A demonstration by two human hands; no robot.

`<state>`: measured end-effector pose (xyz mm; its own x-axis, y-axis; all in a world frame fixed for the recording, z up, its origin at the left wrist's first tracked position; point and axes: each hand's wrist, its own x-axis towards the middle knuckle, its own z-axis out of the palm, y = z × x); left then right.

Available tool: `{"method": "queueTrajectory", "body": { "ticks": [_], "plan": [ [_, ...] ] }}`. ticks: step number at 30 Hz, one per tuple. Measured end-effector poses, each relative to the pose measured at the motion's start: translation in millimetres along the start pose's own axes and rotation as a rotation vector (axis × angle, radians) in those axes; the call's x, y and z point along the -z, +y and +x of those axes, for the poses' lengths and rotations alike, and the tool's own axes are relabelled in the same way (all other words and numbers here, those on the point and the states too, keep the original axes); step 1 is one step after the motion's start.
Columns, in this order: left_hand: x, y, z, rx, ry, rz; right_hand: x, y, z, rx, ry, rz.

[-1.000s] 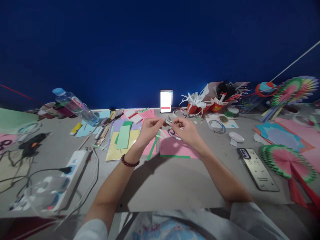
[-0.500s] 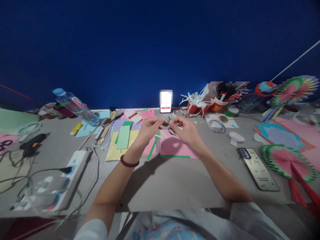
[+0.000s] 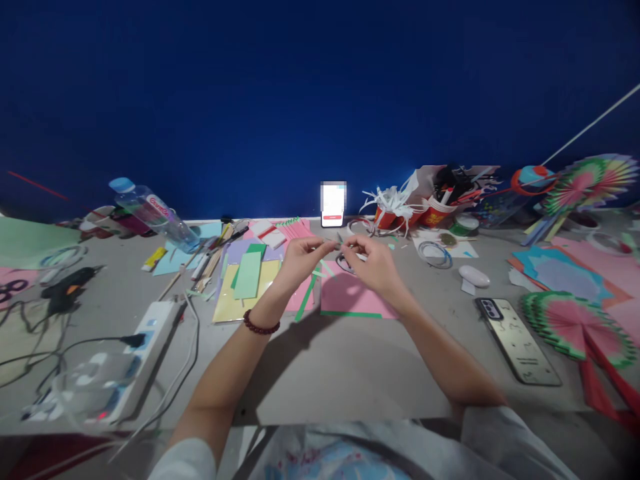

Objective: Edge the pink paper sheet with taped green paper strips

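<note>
My left hand (image 3: 304,260), with a dark red bead bracelet (image 3: 260,324) on the wrist, is closed in a pinch. Opposite it, my right hand (image 3: 371,261) is also closed, thumb against fingers, and the fingertips nearly meet. Something small and greyish sits between them, too small to make out. A dark loop (image 3: 344,265) shows beside the right fingers; I cannot tell whether the hand holds it. Below the hands lies a pink paper sheet (image 3: 350,297) with a green strip (image 3: 353,313) along its near edge. Another green strip (image 3: 306,299) lies left of it.
Green card (image 3: 248,275) lies on yellow paper (image 3: 220,308) at left. Beyond are a water bottle (image 3: 157,215) and a white power strip (image 3: 145,353). A lit phone (image 3: 333,207) stands at the back. On the right are another phone (image 3: 520,343) and a pleated paper fan (image 3: 565,320).
The left fingertips have moved slightly right, nearer the right fingertips, and less of the small greyish thing shows between them. The view has shifted slightly.
</note>
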<state>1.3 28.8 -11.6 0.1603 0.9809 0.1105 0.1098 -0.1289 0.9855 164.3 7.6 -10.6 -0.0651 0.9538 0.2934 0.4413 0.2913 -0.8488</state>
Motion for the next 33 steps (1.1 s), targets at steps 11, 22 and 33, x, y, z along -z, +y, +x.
{"method": "queueTrajectory", "body": {
  "ticks": [11,22,33],
  "plan": [
    [6.3,-5.2,6.0,0.012,0.046,-0.101,0.7,0.9,2.0,0.005,0.021,-0.029],
    [4.6,-2.0,3.4,0.073,0.023,-0.165,0.3,4.2,2.8,0.027,0.032,-0.029],
    [8.0,0.2,3.8,0.086,-0.041,-0.282,1.1,8.8,4.7,0.052,0.038,-0.026]
  ]
}}
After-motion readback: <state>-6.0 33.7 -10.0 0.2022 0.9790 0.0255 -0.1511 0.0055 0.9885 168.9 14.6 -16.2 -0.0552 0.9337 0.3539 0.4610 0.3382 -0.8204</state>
